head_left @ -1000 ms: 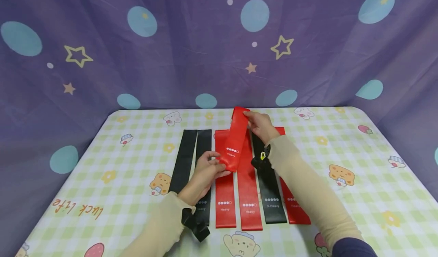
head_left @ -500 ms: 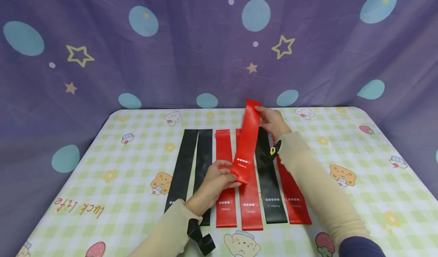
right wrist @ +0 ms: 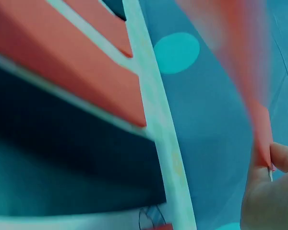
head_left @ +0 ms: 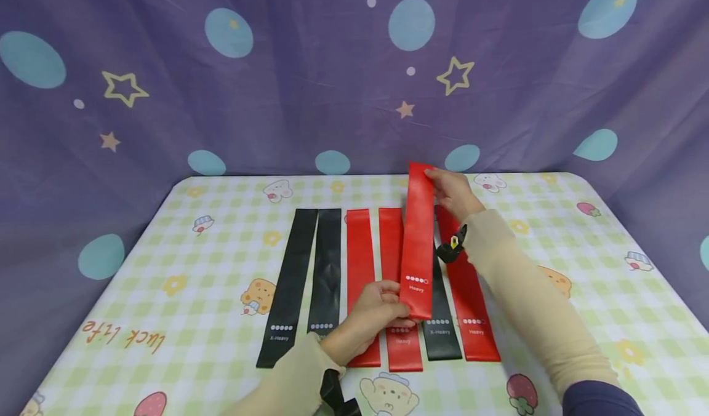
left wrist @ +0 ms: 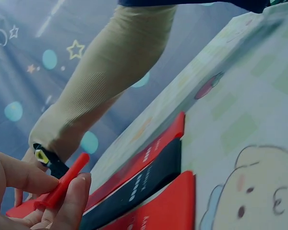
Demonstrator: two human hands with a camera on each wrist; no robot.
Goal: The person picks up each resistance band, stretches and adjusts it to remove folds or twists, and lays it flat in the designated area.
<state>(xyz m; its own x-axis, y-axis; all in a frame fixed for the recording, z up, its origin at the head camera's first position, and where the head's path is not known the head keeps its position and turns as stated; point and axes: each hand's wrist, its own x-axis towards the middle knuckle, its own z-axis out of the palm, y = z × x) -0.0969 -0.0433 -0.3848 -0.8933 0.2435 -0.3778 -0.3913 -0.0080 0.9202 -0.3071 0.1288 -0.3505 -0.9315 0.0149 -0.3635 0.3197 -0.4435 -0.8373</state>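
A red resistance band (head_left: 416, 237) marked "Heavy" is stretched out lengthwise between both hands, above the row of bands on the table. My left hand (head_left: 378, 314) pinches its near end between thumb and fingers, as the left wrist view also shows. At the far end, my right hand (head_left: 455, 191) grips the band's edge with thumb and fingers. Beneath it, partly covered, lie a red band (head_left: 404, 351) and a black "X-Heavy" band (head_left: 443, 342). The right wrist view shows the held band blurred, rising from my right hand (right wrist: 273, 191).
Left of the held band lie a red band (head_left: 360, 244) and two black bands (head_left: 288, 274) (head_left: 327, 262). Another red "Heavy" band (head_left: 471, 293) lies to the right, under my right forearm. A checked cloth (head_left: 138, 268) covers the table; a purple curtain (head_left: 310, 96) hangs behind.
Both hands have carried the red band rightward, from over the two middle red bands to beside and over the black one. It now points straighter away, and its near end is closer to me.
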